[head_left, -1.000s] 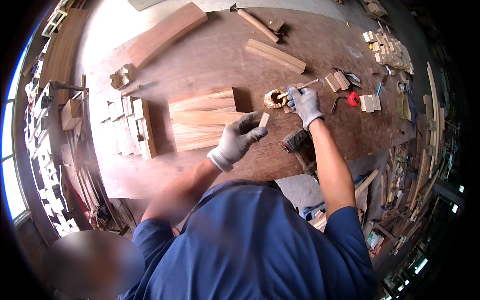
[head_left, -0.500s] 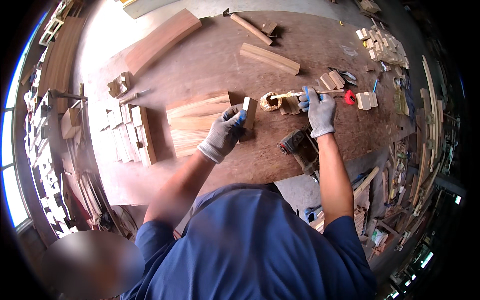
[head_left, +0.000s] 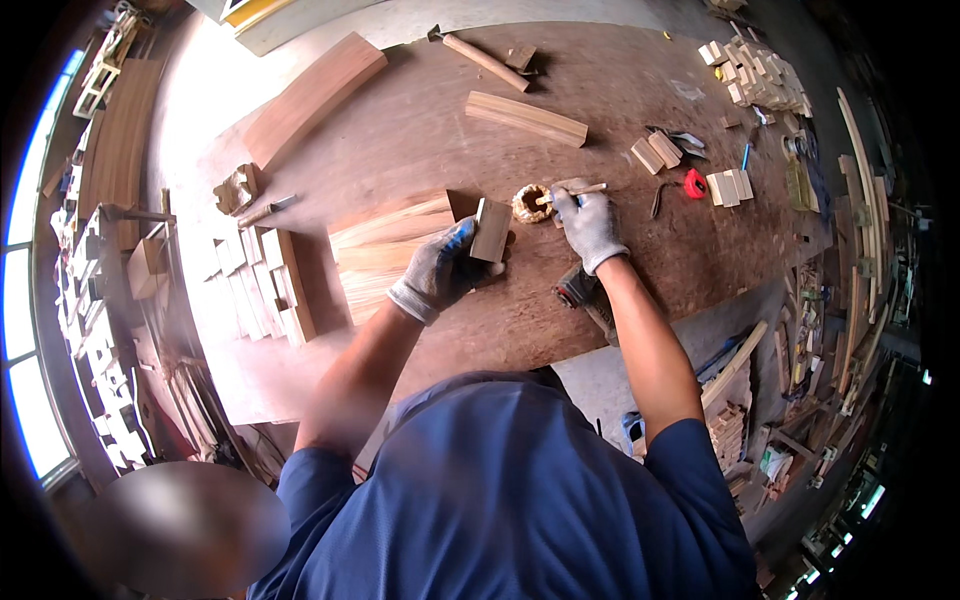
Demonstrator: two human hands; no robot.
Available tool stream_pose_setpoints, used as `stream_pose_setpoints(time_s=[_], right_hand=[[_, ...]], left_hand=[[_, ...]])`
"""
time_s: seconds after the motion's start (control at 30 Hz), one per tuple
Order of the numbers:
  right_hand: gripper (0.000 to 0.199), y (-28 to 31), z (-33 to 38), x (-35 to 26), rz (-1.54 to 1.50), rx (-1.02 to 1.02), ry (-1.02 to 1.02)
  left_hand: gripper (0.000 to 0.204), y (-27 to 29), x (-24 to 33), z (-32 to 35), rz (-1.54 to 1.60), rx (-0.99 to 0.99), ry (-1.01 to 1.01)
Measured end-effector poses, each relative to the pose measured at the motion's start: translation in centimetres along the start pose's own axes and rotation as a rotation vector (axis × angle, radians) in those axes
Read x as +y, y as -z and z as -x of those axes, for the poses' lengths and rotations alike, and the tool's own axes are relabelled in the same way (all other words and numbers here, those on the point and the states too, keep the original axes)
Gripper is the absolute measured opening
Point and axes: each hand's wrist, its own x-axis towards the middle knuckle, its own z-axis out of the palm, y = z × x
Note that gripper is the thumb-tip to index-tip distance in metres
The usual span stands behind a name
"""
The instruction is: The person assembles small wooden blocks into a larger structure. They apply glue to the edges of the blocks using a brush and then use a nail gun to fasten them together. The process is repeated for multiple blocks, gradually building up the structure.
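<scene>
My gloved left hand (head_left: 440, 268) is closed around a small wooden block (head_left: 490, 230), its broad face turned up. Left of that hand lie wide boards with bold grain (head_left: 392, 240), side by side. Between my hands stands a small round pot (head_left: 521, 212), its rim crusted with yellowish stuff. My gloved right hand (head_left: 590, 225) grips a thin, pale-handled brush (head_left: 592, 189); the brush's tip is at the pot's opening, and how deep it goes I cannot tell. Just below the right wrist a dark power tool (head_left: 580, 290) lies partly hidden by my forearm.
Stacked wood strips (head_left: 262, 285) lie at the left, near a chisel-like tool (head_left: 268, 210). A hammer (head_left: 485, 62), a long block (head_left: 527, 118) and a thick plank (head_left: 315, 98) lie farther back. At right are a red tape measure (head_left: 694, 183), small blocks (head_left: 730, 187) and a block pile (head_left: 765, 80).
My right hand has moved left and slightly down, bringing the brush over the pot. My left hand has turned the block so more of its broad face shows.
</scene>
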Motion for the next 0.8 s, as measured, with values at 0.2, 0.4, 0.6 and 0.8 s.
stream_pose_setpoints(time_s=[0.2,0.4,0.6,0.8], right_hand=[[0.026,3.0,0.6,-4.2,-0.36,0.122,-0.276],[0.028,4.3,1.0,-4.2,-0.411,0.184,-0.439],[0.032,4.4,1.3,-2.5,-0.565,0.257,-0.539],[0.034,4.5,1.7,-1.9,-0.592,0.268,-0.557]], left_hand=[[0.054,0.5,0.1,0.3,0.07,-0.002,-0.008],[0.055,3.4,-0.6,-0.8,-0.749,-0.031,-0.317],[0.053,2.5,-0.6,-1.0,-0.342,0.022,-0.15],[0.056,2.6,-0.7,-1.6,0.021,0.018,-0.065]])
